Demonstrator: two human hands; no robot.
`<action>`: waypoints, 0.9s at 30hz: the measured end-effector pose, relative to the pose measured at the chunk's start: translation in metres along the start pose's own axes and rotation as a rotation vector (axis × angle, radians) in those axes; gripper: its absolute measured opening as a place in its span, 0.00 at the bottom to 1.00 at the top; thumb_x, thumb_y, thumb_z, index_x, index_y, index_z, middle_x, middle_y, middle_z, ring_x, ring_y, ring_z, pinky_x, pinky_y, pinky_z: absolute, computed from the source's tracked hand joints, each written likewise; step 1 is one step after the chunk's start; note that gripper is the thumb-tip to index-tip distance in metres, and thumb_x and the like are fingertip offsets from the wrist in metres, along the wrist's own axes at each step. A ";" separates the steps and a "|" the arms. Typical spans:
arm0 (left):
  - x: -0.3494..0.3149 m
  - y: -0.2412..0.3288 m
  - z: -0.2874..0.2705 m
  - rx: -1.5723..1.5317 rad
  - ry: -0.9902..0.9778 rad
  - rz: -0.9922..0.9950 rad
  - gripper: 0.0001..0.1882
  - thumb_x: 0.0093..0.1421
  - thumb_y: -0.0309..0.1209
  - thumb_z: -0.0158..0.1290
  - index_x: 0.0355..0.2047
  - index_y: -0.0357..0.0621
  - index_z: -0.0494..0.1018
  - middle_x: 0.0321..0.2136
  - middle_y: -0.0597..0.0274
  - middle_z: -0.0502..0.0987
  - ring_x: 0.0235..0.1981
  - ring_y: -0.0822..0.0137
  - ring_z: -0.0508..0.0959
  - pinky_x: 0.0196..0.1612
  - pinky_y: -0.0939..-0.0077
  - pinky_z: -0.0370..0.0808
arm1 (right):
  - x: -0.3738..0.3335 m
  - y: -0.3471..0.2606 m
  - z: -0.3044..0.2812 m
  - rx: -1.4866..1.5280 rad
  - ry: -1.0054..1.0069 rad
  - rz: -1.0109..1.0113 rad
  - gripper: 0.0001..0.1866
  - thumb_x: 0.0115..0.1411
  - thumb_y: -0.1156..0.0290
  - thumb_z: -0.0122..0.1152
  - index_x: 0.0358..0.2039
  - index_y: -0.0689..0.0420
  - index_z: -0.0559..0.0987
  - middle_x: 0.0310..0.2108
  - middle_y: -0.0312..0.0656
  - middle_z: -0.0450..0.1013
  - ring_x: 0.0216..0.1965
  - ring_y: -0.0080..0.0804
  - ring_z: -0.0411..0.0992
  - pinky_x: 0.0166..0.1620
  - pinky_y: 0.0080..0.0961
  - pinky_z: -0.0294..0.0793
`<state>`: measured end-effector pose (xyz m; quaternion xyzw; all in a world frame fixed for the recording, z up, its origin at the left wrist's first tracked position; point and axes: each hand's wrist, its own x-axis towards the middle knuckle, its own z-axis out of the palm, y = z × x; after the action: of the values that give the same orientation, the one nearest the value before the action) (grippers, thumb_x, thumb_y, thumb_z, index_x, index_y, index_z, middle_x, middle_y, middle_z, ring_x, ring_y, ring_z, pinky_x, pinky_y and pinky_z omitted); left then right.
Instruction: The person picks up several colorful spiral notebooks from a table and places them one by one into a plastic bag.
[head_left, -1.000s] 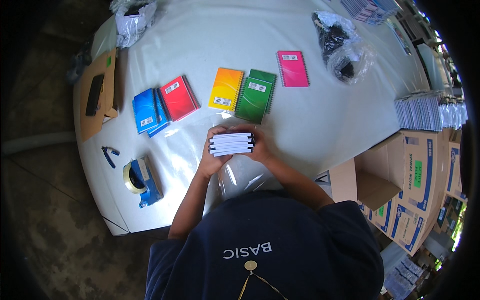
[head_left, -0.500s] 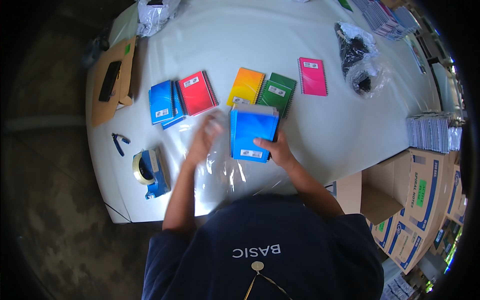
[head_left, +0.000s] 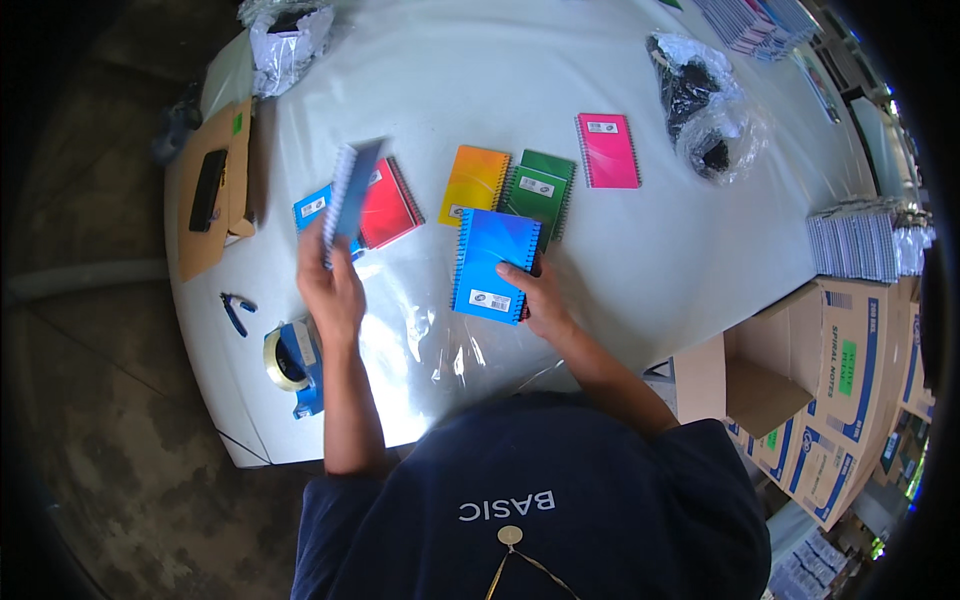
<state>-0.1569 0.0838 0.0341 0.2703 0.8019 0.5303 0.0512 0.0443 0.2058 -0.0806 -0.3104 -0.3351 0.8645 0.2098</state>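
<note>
My left hand [head_left: 332, 285] is closed on a spiral notebook [head_left: 356, 190] held on edge, its cover dark blue and blurred, above the blue spiral notebooks [head_left: 312, 206] at the left. A red notebook [head_left: 392, 208] lies right beside those. Near the middle, my right hand [head_left: 541, 293] grips a small stack of notebooks with a blue one [head_left: 496, 255] on top, thumb across its cover. The stack partly covers a green notebook [head_left: 541, 190] and sits just below a yellow one [head_left: 474, 182]. Farther right lies a pink notebook [head_left: 608, 150].
A tape dispenser [head_left: 308, 365] and blue-handled cutters [head_left: 236, 312] lie at the table's left. Behind them is a flat cardboard piece [head_left: 240, 170] with a black object on it. Plastic-wrapped bundles [head_left: 715, 110] stand at the back; an open carton [head_left: 770, 355] is at right.
My left hand has moved left and now holds a notebook over the blue ones; before, it was blurred beside the stack. My right hand still holds the stack, with the top blue notebook now more exposed.
</note>
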 end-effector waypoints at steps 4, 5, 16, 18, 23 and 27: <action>-0.025 -0.003 0.014 -0.019 -0.554 0.388 0.23 0.43 0.12 0.47 0.32 0.54 0.81 0.60 0.55 0.57 0.63 0.51 0.54 0.63 0.55 0.49 | -0.011 -0.018 0.006 0.096 -0.179 0.187 0.32 0.52 0.64 0.65 0.54 0.62 0.64 0.45 0.44 0.70 0.45 0.31 0.70 0.49 0.30 0.71; -0.034 -0.002 0.024 0.268 -0.601 0.469 0.24 0.40 0.11 0.47 0.28 0.56 0.82 0.61 0.56 0.56 0.63 0.51 0.53 0.63 0.55 0.50 | -0.015 -0.022 0.007 0.052 -0.263 0.172 0.32 0.52 0.64 0.65 0.54 0.62 0.63 0.46 0.44 0.70 0.46 0.31 0.70 0.50 0.30 0.70; -0.116 -0.058 0.048 -0.459 -0.603 -0.443 0.34 0.43 0.16 0.56 0.52 0.40 0.58 0.44 0.61 0.69 0.48 0.68 0.71 0.50 0.74 0.68 | -0.023 0.009 0.006 -0.377 -0.352 -0.345 0.35 0.44 0.71 0.73 0.51 0.58 0.63 0.46 0.41 0.67 0.50 0.29 0.66 0.54 0.30 0.65; -0.121 -0.068 0.057 -0.411 -0.610 -0.285 0.33 0.43 0.19 0.62 0.50 0.40 0.62 0.44 0.60 0.71 0.47 0.68 0.72 0.51 0.74 0.69 | -0.024 0.020 -0.014 -0.542 -0.364 -0.218 0.34 0.44 0.74 0.72 0.50 0.57 0.63 0.47 0.41 0.66 0.52 0.27 0.64 0.54 0.28 0.65; -0.118 -0.071 0.044 -0.317 -0.650 -0.223 0.30 0.42 0.22 0.66 0.47 0.38 0.68 0.45 0.57 0.73 0.45 0.66 0.74 0.51 0.73 0.69 | -0.010 -0.046 -0.017 -1.442 -0.491 -0.567 0.33 0.42 0.81 0.61 0.53 0.50 0.67 0.48 0.42 0.69 0.54 0.41 0.64 0.59 0.37 0.57; -0.123 -0.051 0.031 -0.328 -0.655 -0.071 0.29 0.43 0.28 0.62 0.47 0.36 0.68 0.45 0.51 0.73 0.48 0.62 0.73 0.52 0.71 0.68 | 0.055 -0.097 -0.031 -1.833 -0.399 -0.742 0.35 0.43 0.77 0.63 0.56 0.49 0.69 0.55 0.42 0.66 0.59 0.42 0.59 0.60 0.39 0.53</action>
<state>-0.0604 0.0343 -0.0496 0.3862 0.6561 0.5351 0.3662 0.0407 0.3181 -0.0520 -0.0779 -0.9749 0.1900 0.0862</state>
